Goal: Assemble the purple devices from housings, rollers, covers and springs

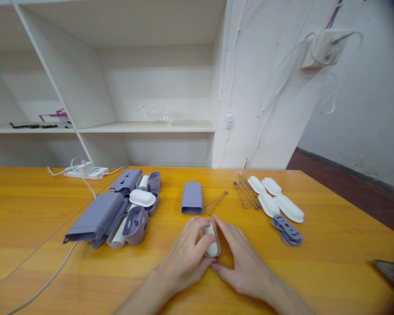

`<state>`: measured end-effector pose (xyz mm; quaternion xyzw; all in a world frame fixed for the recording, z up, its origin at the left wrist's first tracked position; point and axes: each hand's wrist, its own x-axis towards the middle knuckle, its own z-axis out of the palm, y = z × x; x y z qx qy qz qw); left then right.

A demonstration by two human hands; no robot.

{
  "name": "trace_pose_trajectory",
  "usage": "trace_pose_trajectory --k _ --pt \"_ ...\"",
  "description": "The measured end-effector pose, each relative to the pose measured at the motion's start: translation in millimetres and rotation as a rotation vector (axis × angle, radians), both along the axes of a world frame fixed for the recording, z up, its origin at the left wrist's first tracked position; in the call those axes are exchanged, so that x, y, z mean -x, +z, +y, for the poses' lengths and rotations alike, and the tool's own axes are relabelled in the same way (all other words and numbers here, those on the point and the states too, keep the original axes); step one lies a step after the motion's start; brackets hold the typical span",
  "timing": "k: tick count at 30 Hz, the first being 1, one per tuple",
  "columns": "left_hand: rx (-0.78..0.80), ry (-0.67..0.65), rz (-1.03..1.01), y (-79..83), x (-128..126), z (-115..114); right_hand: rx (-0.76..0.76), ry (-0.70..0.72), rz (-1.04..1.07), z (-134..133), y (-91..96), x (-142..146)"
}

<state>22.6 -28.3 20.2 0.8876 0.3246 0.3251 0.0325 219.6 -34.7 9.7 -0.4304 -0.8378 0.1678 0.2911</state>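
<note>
In front of me a small translucent oval case (pixel 218 245) stands on the table with a white oval piece (pixel 212 250) inside its walls. My left hand (pixel 195 249) is closed on the case from the left, thumb and index finger at the white piece. From the right, my right hand (pixel 241 258) spans the case between index fingertip and thumb. Just beyond lie a purple-grey flat sleeve (pixel 192 197), open end towards me, and a metal coil spring (pixel 216 202). My fingers hide part of the case.
Purple-grey housings (pixel 96 214), cups (pixel 136 225) and white parts are heaped at the left. Further right are several springs (pixel 246 192), white oval lids (pixel 289 208) and stacked purple-grey plates (pixel 287 230). A power strip (pixel 92 172) with cables sits at the back left; a dark flat object (pixel 392 271) lies at the right edge.
</note>
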Motion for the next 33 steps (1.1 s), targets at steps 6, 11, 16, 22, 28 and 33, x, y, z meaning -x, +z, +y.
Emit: trace_pose_trajectory --k 6,11,16,22,28,33 --pt "-0.01 -0.076 0.061 4.6 -0.1 -3.9 0.071 -0.014 0.099 1.6 -5.0 -1.8" --pt "-0.061 -0.005 0.081 1.3 2.3 0.3 0.149 -0.075 0.151 3.5 -3.2 -1.1" --pt "-0.074 0.061 0.155 -2.3 6.6 4.3 0.24 -0.148 0.172 2.7 -5.0 0.3" --pt "-0.145 0.097 0.273 -0.9 10.6 10.4 0.137 -0.207 0.101 4.0 -1.9 0.6" --pt "0.005 0.174 0.178 -1.7 19.4 15.7 0.013 -0.265 -0.001 10.1 -3.2 -1.8" --pt "0.072 0.263 0.173 0.6 21.1 16.4 -0.155 -0.509 -0.03 19.1 -12.7 -7.4"
